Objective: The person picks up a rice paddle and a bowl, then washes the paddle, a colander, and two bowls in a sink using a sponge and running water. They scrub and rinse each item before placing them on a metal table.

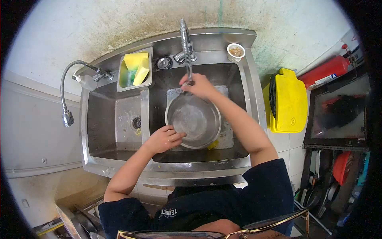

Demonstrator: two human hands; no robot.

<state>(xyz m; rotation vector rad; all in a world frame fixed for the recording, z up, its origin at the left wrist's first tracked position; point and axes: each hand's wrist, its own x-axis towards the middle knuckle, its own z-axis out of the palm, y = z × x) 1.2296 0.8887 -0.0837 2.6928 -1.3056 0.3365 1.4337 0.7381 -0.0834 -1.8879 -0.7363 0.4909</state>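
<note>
A round steel bowl (195, 121) sits in the right basin of a steel double sink (119, 167). My left hand (164, 138) grips the bowl's near left rim, fingers curled over the edge. My right hand (199, 85) is closed around the lower end of the flexible faucet hose (185, 47), holding its spout just above the bowl's far rim. Whether water is running cannot be made out.
A tray with yellow sponges (137, 68) stands at the sink's back left, a small cup (236, 51) at the back right. A second gooseneck tap (68, 89) hangs left of the sink. A yellow cutting board (288, 101) and a red bottle (326, 71) are on the right.
</note>
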